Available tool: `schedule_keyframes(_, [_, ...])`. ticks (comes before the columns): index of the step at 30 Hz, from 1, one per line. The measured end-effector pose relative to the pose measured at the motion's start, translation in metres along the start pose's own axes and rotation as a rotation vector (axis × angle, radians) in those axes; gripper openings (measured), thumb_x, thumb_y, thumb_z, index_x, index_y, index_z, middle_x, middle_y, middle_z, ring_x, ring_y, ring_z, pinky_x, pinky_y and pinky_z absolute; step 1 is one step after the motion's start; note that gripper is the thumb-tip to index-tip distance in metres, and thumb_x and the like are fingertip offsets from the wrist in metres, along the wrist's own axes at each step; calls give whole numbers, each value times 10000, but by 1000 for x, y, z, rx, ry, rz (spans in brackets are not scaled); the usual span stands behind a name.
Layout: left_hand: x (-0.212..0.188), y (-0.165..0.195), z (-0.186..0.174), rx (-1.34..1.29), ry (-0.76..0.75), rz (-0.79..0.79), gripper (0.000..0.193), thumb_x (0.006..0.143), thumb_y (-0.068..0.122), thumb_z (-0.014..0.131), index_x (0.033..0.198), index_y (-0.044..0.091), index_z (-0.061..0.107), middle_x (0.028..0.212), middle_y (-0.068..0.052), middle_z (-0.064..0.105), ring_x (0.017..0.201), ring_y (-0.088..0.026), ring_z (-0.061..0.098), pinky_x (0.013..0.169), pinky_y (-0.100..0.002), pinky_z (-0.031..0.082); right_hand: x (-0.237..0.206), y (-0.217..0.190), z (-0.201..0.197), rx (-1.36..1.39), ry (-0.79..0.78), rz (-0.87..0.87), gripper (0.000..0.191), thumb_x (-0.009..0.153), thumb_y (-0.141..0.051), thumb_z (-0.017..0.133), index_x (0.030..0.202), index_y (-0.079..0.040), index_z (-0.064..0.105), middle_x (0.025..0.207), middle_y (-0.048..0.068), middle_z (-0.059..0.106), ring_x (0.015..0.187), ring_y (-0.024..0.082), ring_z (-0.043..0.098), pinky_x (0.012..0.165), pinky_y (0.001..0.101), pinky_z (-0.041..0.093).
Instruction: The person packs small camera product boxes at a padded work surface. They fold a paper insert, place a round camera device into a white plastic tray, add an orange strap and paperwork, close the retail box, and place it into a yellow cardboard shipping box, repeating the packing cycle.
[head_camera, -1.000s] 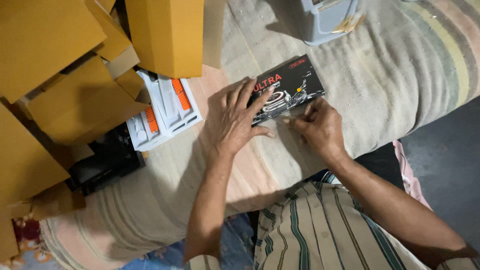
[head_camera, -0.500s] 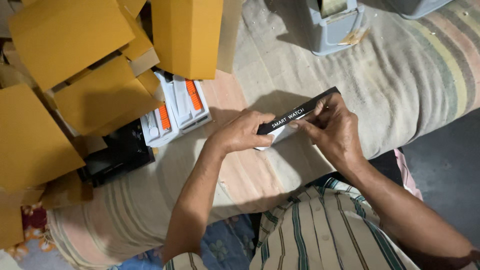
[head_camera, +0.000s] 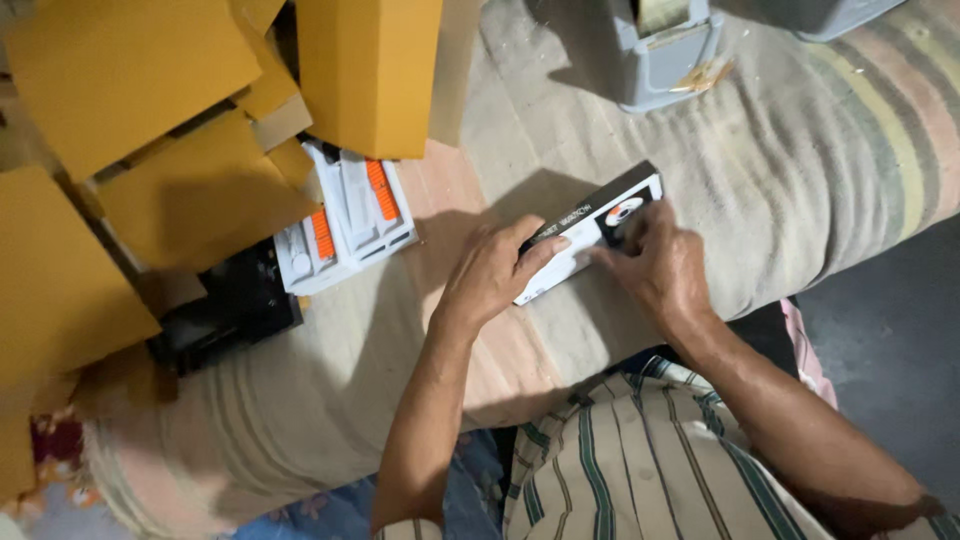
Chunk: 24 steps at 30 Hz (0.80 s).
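Both hands hold a flat rectangular product box (head_camera: 592, 228) with a black edge and a white face, lying on a striped cloth (head_camera: 760, 150). My left hand (head_camera: 492, 272) grips the box's near-left end, thumb along the black edge. On the box's right side, my right hand (head_camera: 655, 262) has its fingers laid over the white face. Most of that white face is hidden under my fingers.
Several yellow-brown cardboard boxes (head_camera: 150, 130) are piled at the left. Beside them lie two white trays with orange straps (head_camera: 345, 220) and a black tray (head_camera: 225, 315). A grey plastic bin (head_camera: 665, 50) stands at the top. Dark floor (head_camera: 890, 330) shows at the right.
The box went from lying printed face up, to standing on its edge, to now lying with the white face towards me. Both hands stayed on it throughout.
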<state>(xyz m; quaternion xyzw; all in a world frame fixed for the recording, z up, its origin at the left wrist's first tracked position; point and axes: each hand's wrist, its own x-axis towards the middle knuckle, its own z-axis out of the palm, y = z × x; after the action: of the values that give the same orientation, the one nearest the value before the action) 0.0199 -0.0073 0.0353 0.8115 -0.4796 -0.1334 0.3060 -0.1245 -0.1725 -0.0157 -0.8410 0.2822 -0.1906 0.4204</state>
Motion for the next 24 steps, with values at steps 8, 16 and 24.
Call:
schedule_keyframes(8, [-9,9,15,41,59,-73,332,910,387,737,923,71,636,662,-179,647,614,-406,653,533,-505,488,-5,-27,-44,-318,305,-676,317,863,-225,828,1059,-50,651,1066,134,705,1024,322,633,908,447,508])
schedule_keyframes(16, [-18,7,17,-8,114,34,259,933,252,749,952,46,592,813,-212,685,797,-441,675,616,-526,501,35,-49,-45,-486,-153,-1022,311,821,-246,699,1080,-74,710,972,56,704,949,265,654,958,420,478])
schedule_keyframes(24, [-26,11,12,-22,92,18,260,941,235,742,894,29,590,798,-223,668,789,-450,663,616,-519,493,39,-21,-47,-427,-219,-1026,330,856,-182,621,1154,-62,697,1047,83,726,966,278,695,902,404,534])
